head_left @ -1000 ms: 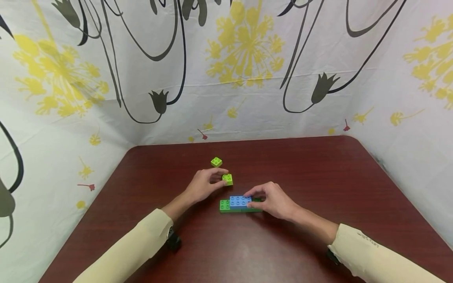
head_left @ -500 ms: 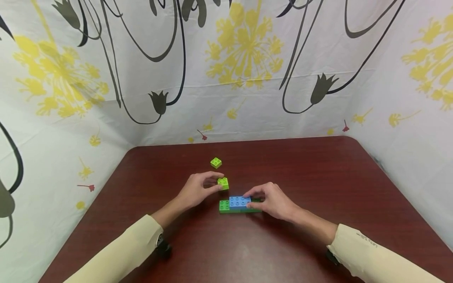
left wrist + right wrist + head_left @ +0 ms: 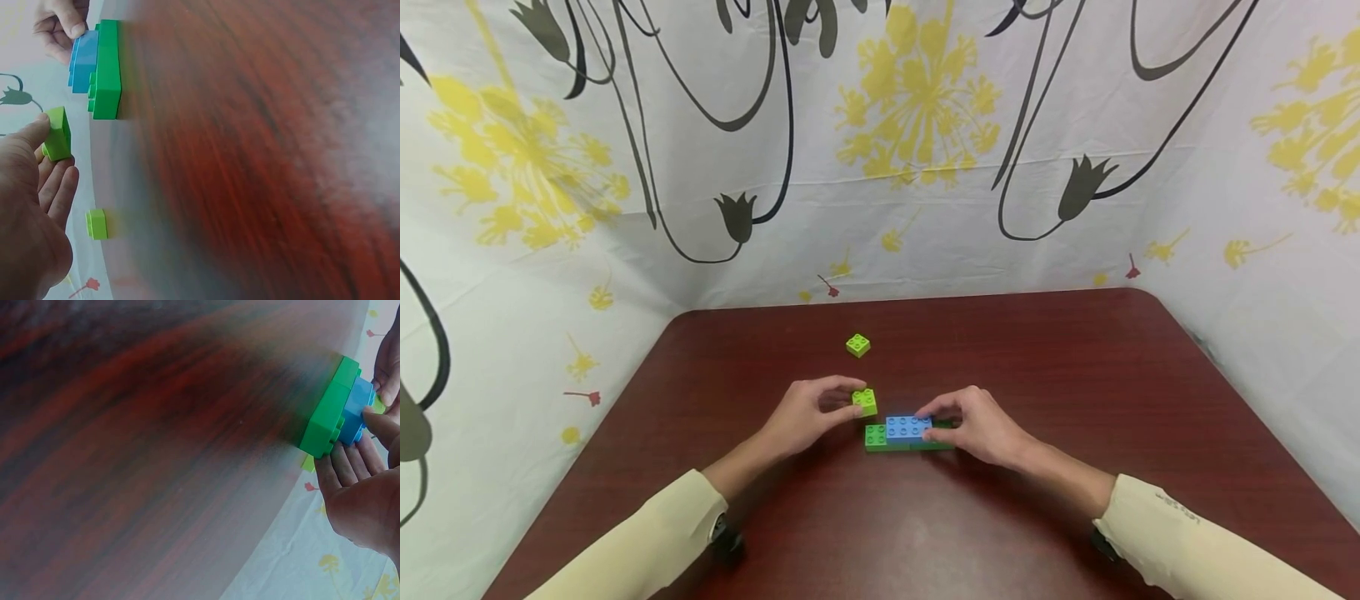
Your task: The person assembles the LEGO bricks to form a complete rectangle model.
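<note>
Between thumb and fingers, my left hand pinches a lime-green building brick, held just above and behind the left end of a green row. That row is green bricks set end to end on the table. A blue brick sits on top of their middle, bridging them. My right hand grips the blue brick at its right end and covers part of the green row there. In the left wrist view, the lime brick is clear of the table, its hollow underside partly showing.
A second lime-green brick lies on the dark red-brown table, farther back than the hands. A patterned white cloth hangs behind the table and along its sides.
My left hand has drawn the lime brick nearer and a little to the left, towards the green row. The right hand and the blue brick have stayed in place.
</note>
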Demonstrator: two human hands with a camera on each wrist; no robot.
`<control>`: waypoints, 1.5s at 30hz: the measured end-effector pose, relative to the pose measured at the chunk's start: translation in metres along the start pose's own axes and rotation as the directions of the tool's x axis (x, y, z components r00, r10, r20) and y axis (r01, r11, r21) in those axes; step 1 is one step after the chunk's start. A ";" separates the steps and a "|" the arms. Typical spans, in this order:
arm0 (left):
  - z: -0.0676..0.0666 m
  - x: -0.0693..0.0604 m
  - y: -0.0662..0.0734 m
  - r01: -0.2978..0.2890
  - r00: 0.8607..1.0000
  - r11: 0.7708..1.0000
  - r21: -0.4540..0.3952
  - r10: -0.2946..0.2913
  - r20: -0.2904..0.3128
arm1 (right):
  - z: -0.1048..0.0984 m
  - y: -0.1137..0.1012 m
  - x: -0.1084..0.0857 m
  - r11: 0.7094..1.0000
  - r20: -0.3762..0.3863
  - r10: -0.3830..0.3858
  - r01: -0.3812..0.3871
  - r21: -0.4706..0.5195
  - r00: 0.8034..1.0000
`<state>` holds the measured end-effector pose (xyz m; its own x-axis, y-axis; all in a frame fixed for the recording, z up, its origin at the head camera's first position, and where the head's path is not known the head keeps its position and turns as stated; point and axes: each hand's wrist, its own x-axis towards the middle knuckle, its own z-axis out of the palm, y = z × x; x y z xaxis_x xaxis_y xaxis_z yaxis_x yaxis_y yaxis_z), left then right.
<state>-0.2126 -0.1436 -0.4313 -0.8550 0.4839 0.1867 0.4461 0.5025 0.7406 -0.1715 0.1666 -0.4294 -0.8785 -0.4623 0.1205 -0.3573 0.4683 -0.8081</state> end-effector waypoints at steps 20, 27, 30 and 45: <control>0.007 -0.015 -0.001 -0.039 0.997 0.998 -0.047 0.042 0.064 | 0.001 0.000 -0.001 1.000 -0.001 0.001 -0.001 0.006 1.000; 0.010 -0.018 0.001 -0.037 0.995 0.996 -0.080 0.044 0.085 | 0.000 0.001 -0.001 1.000 0.000 -0.012 0.012 -0.004 1.000; 0.012 -0.018 0.000 -0.041 0.994 0.995 -0.095 0.050 0.093 | 0.000 0.002 -0.001 1.000 0.000 -0.018 0.018 -0.009 1.000; 0.019 -0.019 -0.002 -0.072 0.991 0.990 -0.120 0.085 0.100 | 0.000 0.002 -0.001 1.000 0.002 -0.017 0.017 -0.015 1.000</control>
<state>-0.1919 -0.1399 -0.4485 -0.7835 0.5937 0.1834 0.4718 0.3763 0.7974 -0.1710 0.1677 -0.4308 -0.8717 -0.4716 0.1331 -0.3769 0.4716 -0.7972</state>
